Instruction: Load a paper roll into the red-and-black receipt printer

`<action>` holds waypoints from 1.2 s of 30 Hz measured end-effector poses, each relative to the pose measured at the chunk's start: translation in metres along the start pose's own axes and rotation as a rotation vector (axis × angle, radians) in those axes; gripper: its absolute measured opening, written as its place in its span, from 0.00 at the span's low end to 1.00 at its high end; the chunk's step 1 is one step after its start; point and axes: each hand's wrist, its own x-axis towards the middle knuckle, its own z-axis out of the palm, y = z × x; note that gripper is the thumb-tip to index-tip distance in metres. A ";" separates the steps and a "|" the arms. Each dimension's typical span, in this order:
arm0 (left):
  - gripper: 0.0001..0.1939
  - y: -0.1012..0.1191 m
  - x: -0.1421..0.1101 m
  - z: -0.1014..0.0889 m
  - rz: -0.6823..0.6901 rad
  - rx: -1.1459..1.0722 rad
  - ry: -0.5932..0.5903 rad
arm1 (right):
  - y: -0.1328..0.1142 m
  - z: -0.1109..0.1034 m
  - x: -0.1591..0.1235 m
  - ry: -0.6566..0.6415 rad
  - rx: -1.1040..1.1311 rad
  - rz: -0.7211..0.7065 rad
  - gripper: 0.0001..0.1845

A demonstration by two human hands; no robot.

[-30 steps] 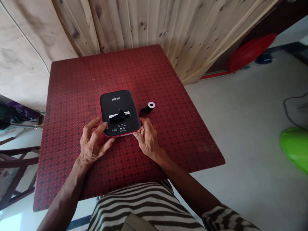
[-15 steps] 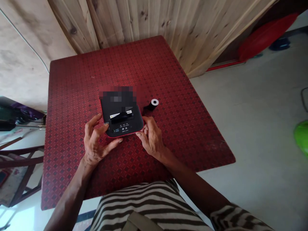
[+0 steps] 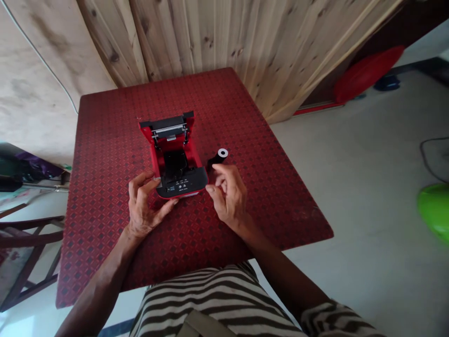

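Around the worktop (image 3: 105, 154)
Pine-plank wall (image 3: 217, 37) behind; red basin (image 3: 365, 72) and green basin (image 3: 435, 210) on grey floor (image 3: 368, 187).

Bare red table (image 3: 105, 154) lies left of the open printer (image 3: 173, 157) — the black roll (image 3: 217, 157) crowds its right.

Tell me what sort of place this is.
Probably a room in a home: a small table in a red patterned cloth against a wood-plank wall, a wooden chair alongside, and red and green plastic things on the bare floor.

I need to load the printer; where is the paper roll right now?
In the head view, the paper roll lies on the red table, just right of the open printer, beyond the right hand.
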 end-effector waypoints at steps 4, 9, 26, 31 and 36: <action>0.35 0.002 -0.005 0.002 0.009 0.001 -0.001 | -0.017 -0.005 0.054 -0.183 -0.135 -0.163 0.12; 0.37 0.003 -0.010 0.005 0.027 -0.008 -0.010 | -0.027 0.025 0.113 -0.674 -0.347 -0.337 0.14; 0.39 0.005 -0.015 0.004 0.010 -0.010 -0.036 | -0.042 0.045 0.135 -0.943 -0.583 -0.396 0.11; 0.39 0.005 -0.016 0.006 0.003 -0.024 -0.021 | -0.051 0.037 0.128 -0.833 -0.614 -0.335 0.11; 0.38 0.004 -0.016 0.008 -0.005 -0.039 -0.013 | -0.053 0.038 0.123 -0.786 -0.643 -0.383 0.11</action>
